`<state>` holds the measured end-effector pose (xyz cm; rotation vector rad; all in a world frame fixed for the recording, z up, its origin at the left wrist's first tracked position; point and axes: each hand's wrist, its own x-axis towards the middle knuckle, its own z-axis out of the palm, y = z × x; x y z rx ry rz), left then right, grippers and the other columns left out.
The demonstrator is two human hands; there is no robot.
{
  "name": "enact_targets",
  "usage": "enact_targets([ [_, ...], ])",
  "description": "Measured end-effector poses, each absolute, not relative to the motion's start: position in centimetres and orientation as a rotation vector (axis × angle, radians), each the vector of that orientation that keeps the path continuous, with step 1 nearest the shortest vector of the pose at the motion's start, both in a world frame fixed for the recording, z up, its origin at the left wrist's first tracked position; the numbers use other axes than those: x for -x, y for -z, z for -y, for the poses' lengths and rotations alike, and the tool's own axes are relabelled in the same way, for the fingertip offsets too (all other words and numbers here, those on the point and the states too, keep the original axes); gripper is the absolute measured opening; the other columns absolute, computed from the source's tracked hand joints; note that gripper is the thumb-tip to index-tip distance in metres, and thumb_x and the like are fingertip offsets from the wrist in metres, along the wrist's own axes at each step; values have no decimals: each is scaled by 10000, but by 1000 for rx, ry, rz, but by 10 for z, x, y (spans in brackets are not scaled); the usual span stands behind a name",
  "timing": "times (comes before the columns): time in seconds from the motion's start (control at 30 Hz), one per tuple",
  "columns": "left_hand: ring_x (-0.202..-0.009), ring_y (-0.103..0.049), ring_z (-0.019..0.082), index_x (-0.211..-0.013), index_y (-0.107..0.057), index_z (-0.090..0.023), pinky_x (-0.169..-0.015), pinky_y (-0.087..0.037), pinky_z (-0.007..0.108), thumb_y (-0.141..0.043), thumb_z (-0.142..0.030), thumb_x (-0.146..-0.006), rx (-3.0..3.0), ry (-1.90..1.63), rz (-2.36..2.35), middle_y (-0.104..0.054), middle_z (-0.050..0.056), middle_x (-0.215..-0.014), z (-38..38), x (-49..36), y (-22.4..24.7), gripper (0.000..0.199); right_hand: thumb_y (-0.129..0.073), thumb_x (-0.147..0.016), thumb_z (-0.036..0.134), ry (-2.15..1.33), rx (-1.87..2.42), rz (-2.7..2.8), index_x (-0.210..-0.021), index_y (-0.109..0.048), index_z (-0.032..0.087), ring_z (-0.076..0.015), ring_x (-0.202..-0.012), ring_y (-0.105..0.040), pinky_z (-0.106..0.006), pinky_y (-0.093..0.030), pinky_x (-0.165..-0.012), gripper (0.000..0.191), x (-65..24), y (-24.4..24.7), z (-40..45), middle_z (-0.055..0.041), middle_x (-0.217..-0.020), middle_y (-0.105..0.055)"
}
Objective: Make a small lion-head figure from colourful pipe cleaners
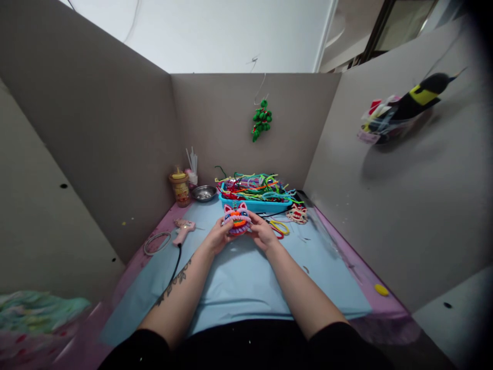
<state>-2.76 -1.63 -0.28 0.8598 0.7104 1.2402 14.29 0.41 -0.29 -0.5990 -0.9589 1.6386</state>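
Between my hands is a small pipe-cleaner animal head (237,218), lilac with pink ears, blue eyes and an orange mouth. My left hand (221,235) grips its left side, thumb on the front. At its right side my right hand (262,232) holds on, fingers partly behind it. The head is upright, just above the blue table cover (246,277). Just behind it stands a blue basket (257,206) heaped with coloured pipe cleaners (254,188). Scissors with red and yellow handles (281,228) lie by my right hand.
A pink glue gun (184,232) with its cord lies left, near a coiled grey cable (156,243). Behind are a metal bowl (204,193) and a brown jar (180,188). A second animal face (297,214) lies right. Grey panels (254,123) enclose the table.
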Motion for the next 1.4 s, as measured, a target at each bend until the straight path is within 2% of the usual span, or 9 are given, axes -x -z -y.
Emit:
enact_targets([
  [0.1, -1015, -648, 245, -1153, -538, -225, -809, -560, 381, -850, -314, -641, -837, -1310, -724, -622, 103, -1217, 17, 25, 3, 606, -665, -571, 91, -1666, 571, 954, -1048, -714, 279, -249, -1046, -630, -354, -556, -764, 515, -144, 4, -6, -9, -1168, -701],
  [0.27, -1013, -636, 240, -1202, -506, -208, -863, -525, 388, -871, -266, -601, -926, -1384, -740, -627, 102, -1162, 15, 22, 6, 706, -733, -701, 363, -1664, 467, 975, -1108, -660, 295, -253, -1067, -627, -338, -552, -743, 419, -143, 1, -1, -23, -1212, -668],
  [0.47, -1081, -604, 268, -1236, -493, -184, -938, -475, 400, -890, -283, -561, -1000, -1420, -789, -597, 135, -1216, 15, 21, 9, 790, -816, -656, 342, -1545, 493, 1060, -1093, -634, 274, -211, -987, -658, -292, -534, -797, 478, -132, -1, 6, -11, -1098, -686],
  [0.7, -1084, -608, 252, -1236, -517, -206, -855, -511, 338, -857, -403, -605, -995, -1362, -704, -583, 134, -1263, 15, 18, 10, 744, -818, -634, 341, -1440, 601, 1020, -1211, -577, 272, -239, -1052, -638, -357, -527, -885, 629, -127, -1, 5, -29, -1153, -673],
  [0.87, -982, -648, 231, -1222, -530, -223, -770, -551, 328, -856, -325, -618, -883, -1325, -766, -628, 102, -1192, 15, 16, 8, 694, -818, -639, 360, -1420, 595, 1117, -1303, -539, 287, -265, -1213, -556, -403, -459, -1002, 724, -126, 4, 3, -41, -1298, -619],
  [0.97, -944, -665, 225, -1169, -569, -209, -757, -567, 347, -811, -337, -675, -802, -1284, -716, -666, 90, -1124, 14, 20, 4, 565, -736, -706, 529, -1487, 629, 1044, -1313, -538, 319, -273, -1246, -529, -425, -482, -954, 672, -130, 7, 0, -44, -1371, -571],
  [1.1, -933, -680, 234, -1152, -589, -209, -742, -577, 375, -660, -461, -793, -552, -1240, -605, -697, 85, -1071, 14, 31, -6, 444, -520, -782, 723, -1531, 551, 922, -1277, -568, 344, -277, -1260, -515, -440, -508, -877, 625, -139, 6, -5, -52, -1465, -480],
  [1.23, -1107, -631, 267, -1199, -586, -209, -881, -550, 417, -552, -533, -834, -466, -1291, -356, -684, 85, -1164, 18, 41, -17, 489, -617, -747, 663, -1400, 613, 937, -1185, -630, 303, -294, -1226, -530, -426, -497, -880, 567, -141, 5, -6, -85, -1416, -521],
  [1.4, -1110, -630, 288, -1212, -583, -209, -895, -538, 442, -533, -568, -822, -525, -1254, -302, -689, 87, -1161, 22, 44, -16, 532, -725, -718, 546, -1163, 679, 1167, -1181, -619, 258, -296, -1202, -535, -426, -478, -918, 555, -135, 7, 2, -110, -1341, -563],
])
